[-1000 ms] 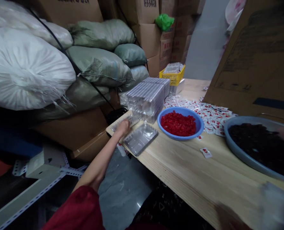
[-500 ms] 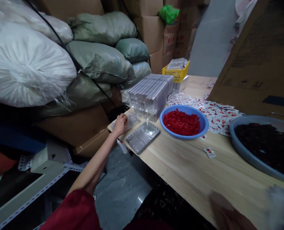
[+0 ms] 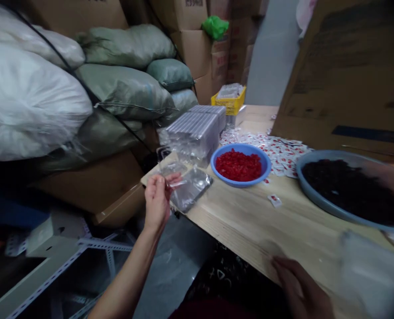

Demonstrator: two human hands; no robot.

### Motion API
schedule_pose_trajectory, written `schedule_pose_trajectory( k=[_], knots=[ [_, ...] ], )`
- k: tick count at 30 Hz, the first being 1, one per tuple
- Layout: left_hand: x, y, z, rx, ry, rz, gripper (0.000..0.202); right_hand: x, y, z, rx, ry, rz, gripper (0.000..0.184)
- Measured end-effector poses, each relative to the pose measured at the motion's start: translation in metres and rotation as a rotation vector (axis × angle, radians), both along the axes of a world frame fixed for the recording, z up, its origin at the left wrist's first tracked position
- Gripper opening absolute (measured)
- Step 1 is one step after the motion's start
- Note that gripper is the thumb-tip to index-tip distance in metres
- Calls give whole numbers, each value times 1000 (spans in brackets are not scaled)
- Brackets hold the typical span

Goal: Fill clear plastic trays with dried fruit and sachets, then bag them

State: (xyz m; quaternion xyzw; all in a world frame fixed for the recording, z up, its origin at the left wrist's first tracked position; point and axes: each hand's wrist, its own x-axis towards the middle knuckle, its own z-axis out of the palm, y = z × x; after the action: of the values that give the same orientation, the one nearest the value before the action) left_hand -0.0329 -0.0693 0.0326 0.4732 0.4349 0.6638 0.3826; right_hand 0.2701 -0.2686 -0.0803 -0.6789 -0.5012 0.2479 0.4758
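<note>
- Woven plastic sacks (image 3: 33, 106), white and dull green, lumpy and piled high on the left. They crowd right up to the counter's left end, so not much room that side.
- Brown cardboard sheet (image 3: 349, 75) leans along the right, flat and matte, walling off the far side.
- Pale wood counter (image 3: 243, 221), straight grain, runs diagonally. The near middle is bare, and its front edge is open to the floor.
- Grey round basin (image 3: 316, 201) on the right, shallow, full of something dark and crumbly.
- Stack of clear trays (image 3: 193, 133), glossy ribbed plastic, boxy, at the counter's left end.
- Blue plastic bowl (image 3: 239, 184) just beside the stack, round, holding shiny red bits (image 3: 238, 165).
- Little white-and-red sachets (image 3: 283, 150) are scattered flat behind the bowl, one loose near the front.
- One clear tray (image 3: 193, 188) lies flat at the left corner, slightly over the edge.
- Left hand (image 3: 157, 201) is raised just off that corner, fingers (image 3: 174, 177) closed narrow in a pinch on a thin clear tray (image 3: 173, 169). It sticks up past the fingertips, above the flat one.
- Right hand (image 3: 299, 288) sits low at the near edge, too blurred to tell how its fingers are set. A smeared clear shape (image 3: 366, 274) is just beside it.
</note>
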Motion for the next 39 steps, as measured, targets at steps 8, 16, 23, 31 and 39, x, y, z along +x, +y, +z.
schedule_pose_trajectory(
  k=[8,16,23,31,39],
  knots=[
    [119,0,-62,-438,342,-1140,35,29,57,27,64,464,7,61],
    [189,32,-44,77,909,-830,13,54,44,-27,30,371,-308,62],
    [191,166,-45,113,1406,-487,13,61,24,-13,-60,-116,-265,41],
    [186,198,-75,65,1427,-571,4,179,76,52,81,-558,-480,24],
    [168,182,-72,-64,1177,-506,15,254,197,35,-491,-669,-182,26]
  ],
)
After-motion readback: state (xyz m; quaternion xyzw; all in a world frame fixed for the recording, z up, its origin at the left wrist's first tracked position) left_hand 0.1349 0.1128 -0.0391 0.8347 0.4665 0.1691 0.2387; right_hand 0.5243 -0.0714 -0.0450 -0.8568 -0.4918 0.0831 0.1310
